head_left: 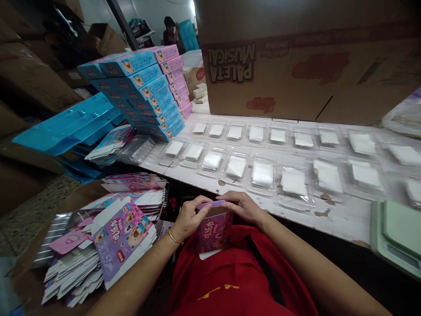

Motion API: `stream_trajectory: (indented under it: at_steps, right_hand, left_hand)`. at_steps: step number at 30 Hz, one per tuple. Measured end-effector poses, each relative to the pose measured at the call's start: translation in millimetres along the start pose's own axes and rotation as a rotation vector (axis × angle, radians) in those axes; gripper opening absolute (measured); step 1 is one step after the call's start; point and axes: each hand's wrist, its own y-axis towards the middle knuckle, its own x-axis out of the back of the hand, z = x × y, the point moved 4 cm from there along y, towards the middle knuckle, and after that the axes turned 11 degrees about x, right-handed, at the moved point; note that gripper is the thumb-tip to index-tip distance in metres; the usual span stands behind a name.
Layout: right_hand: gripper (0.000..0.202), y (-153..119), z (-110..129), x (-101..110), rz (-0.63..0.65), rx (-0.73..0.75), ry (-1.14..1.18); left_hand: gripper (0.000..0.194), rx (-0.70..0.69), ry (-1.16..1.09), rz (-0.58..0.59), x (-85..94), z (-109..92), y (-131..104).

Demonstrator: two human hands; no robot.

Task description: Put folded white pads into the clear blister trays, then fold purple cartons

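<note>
A purple and pink printed carton (pixel 214 232) is held upright over the red apron at the lower middle, with a white flap at its bottom end. My left hand (pixel 192 217) pinches the left side of its purple top edge. My right hand (pixel 241 205) grips the right side of the same edge, fingers bent over it. To the left, flat printed cartons (pixel 126 237) lie piled in a large box. Two rows of clear plastic trays (pixel 235 167) holding white packets stand on the white table (pixel 184 186) beyond my hands.
Blue and pink boxes (pixel 141 87) are stacked at the back left, beside clear trays (pixel 136 149) and a blue plastic sheet (pixel 69 125). A large cardboard box (pixel 296 66) stands behind the rows. A pale green scale (pixel 397 232) sits at right. A person (pixel 170 33) is far back.
</note>
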Motion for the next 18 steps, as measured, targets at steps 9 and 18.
stream_trajectory:
  at_steps: [9,18]
  right_hand:
    - [0.037,-47.4,-2.4,-9.9,-0.098,0.073,-0.326]
    - [0.044,-70.3,12.6,-18.8,-0.285,-0.060,-0.413]
  left_hand:
    - [0.035,-0.225,0.232,0.192,-22.3,-1.3,-9.8]
    - [0.034,-0.322,0.352,0.230,-28.2,14.3,4.8]
